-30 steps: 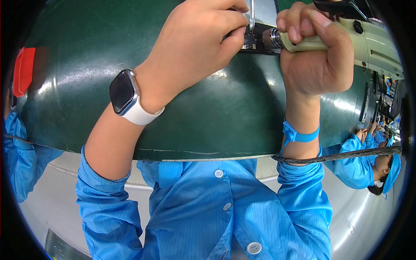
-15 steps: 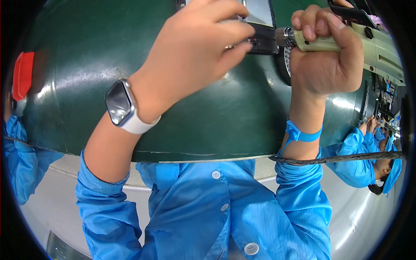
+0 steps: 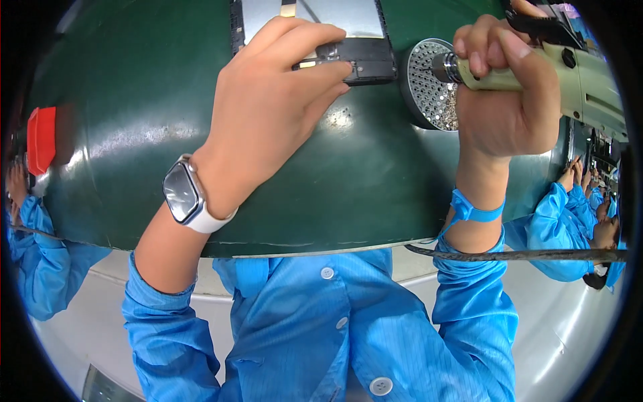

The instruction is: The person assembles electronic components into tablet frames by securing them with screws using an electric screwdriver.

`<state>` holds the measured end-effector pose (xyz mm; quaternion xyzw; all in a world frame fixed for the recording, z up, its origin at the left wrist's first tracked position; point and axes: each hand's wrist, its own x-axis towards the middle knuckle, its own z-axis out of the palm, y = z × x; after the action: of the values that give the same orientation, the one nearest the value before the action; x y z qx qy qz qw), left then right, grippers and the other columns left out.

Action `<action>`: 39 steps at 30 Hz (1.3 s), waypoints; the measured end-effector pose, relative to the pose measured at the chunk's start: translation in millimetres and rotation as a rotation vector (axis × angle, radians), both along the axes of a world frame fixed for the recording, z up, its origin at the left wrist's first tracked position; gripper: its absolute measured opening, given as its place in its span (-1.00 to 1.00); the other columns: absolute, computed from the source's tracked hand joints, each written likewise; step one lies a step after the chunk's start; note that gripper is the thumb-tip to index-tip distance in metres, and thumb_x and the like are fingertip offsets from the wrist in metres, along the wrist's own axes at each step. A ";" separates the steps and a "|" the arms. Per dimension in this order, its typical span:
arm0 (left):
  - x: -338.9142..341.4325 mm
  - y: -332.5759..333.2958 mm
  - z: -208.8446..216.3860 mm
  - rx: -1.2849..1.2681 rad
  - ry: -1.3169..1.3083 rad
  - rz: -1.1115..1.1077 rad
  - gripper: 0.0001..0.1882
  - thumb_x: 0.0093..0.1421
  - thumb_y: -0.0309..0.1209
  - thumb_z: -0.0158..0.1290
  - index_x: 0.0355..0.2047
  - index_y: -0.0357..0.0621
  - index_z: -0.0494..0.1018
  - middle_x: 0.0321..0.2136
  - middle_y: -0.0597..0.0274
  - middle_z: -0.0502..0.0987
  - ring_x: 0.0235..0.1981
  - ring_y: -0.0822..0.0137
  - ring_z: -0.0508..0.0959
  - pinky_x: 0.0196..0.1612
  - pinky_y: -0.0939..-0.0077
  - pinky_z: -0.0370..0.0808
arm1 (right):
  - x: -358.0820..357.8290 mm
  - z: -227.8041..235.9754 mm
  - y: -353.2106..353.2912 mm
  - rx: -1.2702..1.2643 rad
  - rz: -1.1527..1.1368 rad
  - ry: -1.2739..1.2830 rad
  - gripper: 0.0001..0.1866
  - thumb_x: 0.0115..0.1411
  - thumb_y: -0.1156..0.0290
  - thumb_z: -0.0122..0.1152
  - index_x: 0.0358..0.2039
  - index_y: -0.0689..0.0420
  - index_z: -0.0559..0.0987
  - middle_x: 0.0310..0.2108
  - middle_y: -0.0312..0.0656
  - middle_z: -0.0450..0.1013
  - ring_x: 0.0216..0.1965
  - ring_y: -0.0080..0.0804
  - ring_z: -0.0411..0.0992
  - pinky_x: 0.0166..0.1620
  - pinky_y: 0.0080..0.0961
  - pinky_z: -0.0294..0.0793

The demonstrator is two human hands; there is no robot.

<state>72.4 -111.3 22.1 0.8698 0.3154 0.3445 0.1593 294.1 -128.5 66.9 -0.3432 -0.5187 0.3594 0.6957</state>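
Green table [image 3: 321, 201], black device [image 3: 370, 61] under left hand [image 3: 268, 100]

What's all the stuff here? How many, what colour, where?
Opened device: one, black and silver, top centre.
Power screwdriver: one, pale green, upper right.
Round dish: one, grey, right of the device.
Metal bits: many, silvery, in the dish.
Red object: one, red, far left.
Table: one, green, upper half.
Cable: one, black, right side.
Co-workers: several, blue clothes, both sides.
Floor: one, pale grey, bottom.
Watch: one, white band, left wrist.
Strap: one, blue, right wrist.
Jacket: one, blue, bottom centre.
Left hand: one, bare, over the device.
Right hand: one, bare, round the screwdriver.
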 end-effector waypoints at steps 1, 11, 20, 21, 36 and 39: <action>1.9 -1.8 0.4 0.006 0.004 -0.006 -0.76 -0.08 -0.51 0.32 -0.33 -0.17 0.64 -0.13 0.19 0.59 -0.12 0.12 0.55 -0.11 0.37 0.52 | 4.3 0.4 -2.9 0.006 -0.006 0.004 -0.58 0.11 0.41 -0.04 -0.04 0.35 0.42 -0.60 -0.27 0.22 -0.54 -0.44 0.21 -0.31 -0.33 0.26; 21.3 -19.7 21.6 0.027 0.066 0.122 -0.82 -0.05 -0.59 0.20 -0.37 -0.26 0.59 -0.09 0.12 0.52 -0.04 0.03 0.49 -0.11 0.25 0.52 | 31.7 10.2 -26.0 0.040 -0.310 -0.299 -0.48 0.08 0.44 -0.03 0.06 0.42 0.40 -0.62 -0.30 0.17 -0.54 -0.47 0.19 -0.34 -0.37 0.24; 37.1 -27.9 16.7 0.262 0.267 0.241 -0.82 -0.07 -0.57 0.18 -0.38 -0.30 0.56 -0.11 0.10 0.50 0.02 -0.10 0.45 -0.11 0.15 0.51 | 34.3 10.6 -26.9 -0.077 -0.258 -0.140 -0.49 0.11 0.46 -0.05 0.09 0.43 0.37 -0.60 -0.28 0.20 -0.52 -0.47 0.18 -0.33 -0.36 0.24; 36.7 -27.6 16.6 0.290 0.265 0.237 -0.81 -0.08 -0.56 0.18 -0.38 -0.30 0.55 -0.12 0.10 0.50 0.02 -0.11 0.45 -0.11 0.14 0.51 | 33.6 11.6 -27.7 -0.075 -0.260 -0.137 -0.49 0.11 0.46 -0.05 0.09 0.43 0.37 -0.60 -0.28 0.20 -0.52 -0.47 0.18 -0.33 -0.36 0.24; 8.0 -7.0 32.8 0.037 -0.087 0.226 -0.80 -0.04 -0.68 0.25 -0.34 -0.30 0.60 -0.17 0.09 0.57 -0.11 0.16 0.55 -0.08 0.39 0.48 | 39.7 9.4 -30.4 -0.061 -0.316 -0.196 -0.49 0.11 0.48 -0.05 0.07 0.48 0.37 -0.60 -0.25 0.23 -0.50 -0.47 0.20 -0.30 -0.35 0.25; 13.5 1.1 52.3 -0.122 -0.101 0.182 -0.84 0.03 -0.69 0.23 -0.33 -0.37 0.59 -0.39 0.16 0.56 -0.36 0.36 0.54 -0.26 0.55 0.46 | 39.5 8.5 -32.0 -0.019 -0.280 -0.316 -0.49 0.11 0.48 -0.05 0.07 0.48 0.37 -0.60 -0.26 0.23 -0.51 -0.47 0.20 -0.30 -0.35 0.25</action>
<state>86.0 -110.2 74.4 0.8076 0.4051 0.3811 0.1958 333.6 -160.5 75.4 -0.4707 -0.5652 0.2057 0.6455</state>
